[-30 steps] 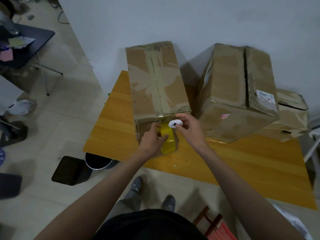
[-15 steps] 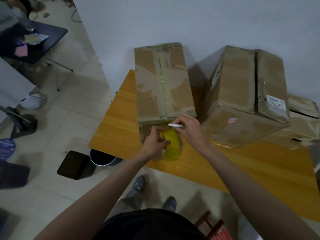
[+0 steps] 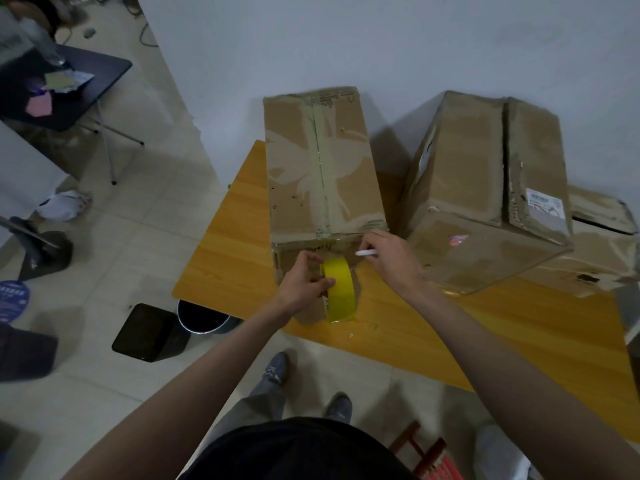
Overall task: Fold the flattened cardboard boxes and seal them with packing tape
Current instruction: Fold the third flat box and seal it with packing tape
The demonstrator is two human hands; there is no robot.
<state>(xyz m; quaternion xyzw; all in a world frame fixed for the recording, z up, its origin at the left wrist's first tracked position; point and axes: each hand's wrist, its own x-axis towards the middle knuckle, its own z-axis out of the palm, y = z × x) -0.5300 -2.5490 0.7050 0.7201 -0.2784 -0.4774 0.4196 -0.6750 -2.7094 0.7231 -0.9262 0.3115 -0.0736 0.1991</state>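
A person seals the near end of a tall cardboard box (image 3: 322, 168) standing on a wooden table (image 3: 485, 327) against the wall; the likeliest slip from here is the strip off the yellow tape roll (image 3: 339, 289) twisting or sticking to itself, since the roll hangs at the box's front face, and a cut made off line could leave a ragged tail that lifts; the box could also shift if the pull is not steadied. The left hand (image 3: 304, 289) grips the roll, fingers curled round its rim, arm reaching in from below; the right hand (image 3: 391, 258) pinches a small white cutter (image 3: 366, 252) at the box's top front edge, wrist angled inward; two more boxes (image 3: 485, 188) sit just beside.
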